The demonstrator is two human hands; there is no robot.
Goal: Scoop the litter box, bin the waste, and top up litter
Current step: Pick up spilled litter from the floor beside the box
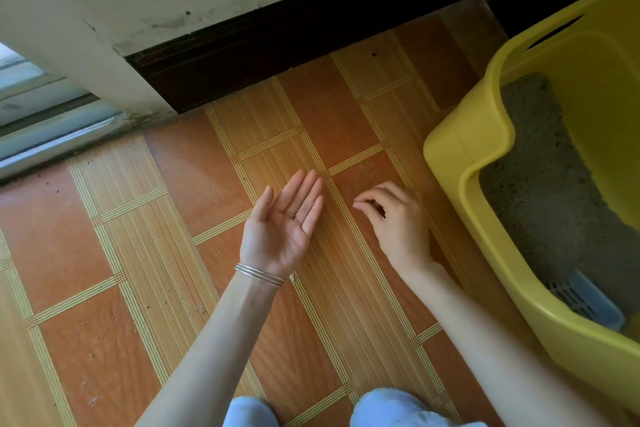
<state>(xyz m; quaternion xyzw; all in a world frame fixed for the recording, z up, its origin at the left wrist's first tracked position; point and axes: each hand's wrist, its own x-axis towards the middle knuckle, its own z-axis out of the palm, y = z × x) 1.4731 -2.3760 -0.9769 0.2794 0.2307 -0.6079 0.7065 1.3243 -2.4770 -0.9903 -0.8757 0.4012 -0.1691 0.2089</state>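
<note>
- On the tiled floor (138, 253) beside the yellow litter box (464, 149), a crouching person holds both hands low; neither touches the box.
- Left hand (287, 218): palm up, fingers straight and pressed together, a few dark grains (293, 214) resting on the palm.
- Right hand (394, 218): fingers curled, thumb and fingertips drawn into a pinch just above the tiles. Whether a grain sits between them is too small to tell.
- Task item: the box holds grey litter (540, 184); a blue scoop (588, 302) lies inside at its near end, untouched.
- Risk: the palm is flat, not cupped, so any tilt on the way to the box or a bin would likely shed the grains back onto the tiles.
- Risk: more crumbs (166, 295) lie scattered further along the floor; hand-picking may miss them.
- Risk: no bin or litter bag is in view, so waste may need carrying some way.
- Markings: no brand, label or legible writing found on box, scoop or wall.
</note>
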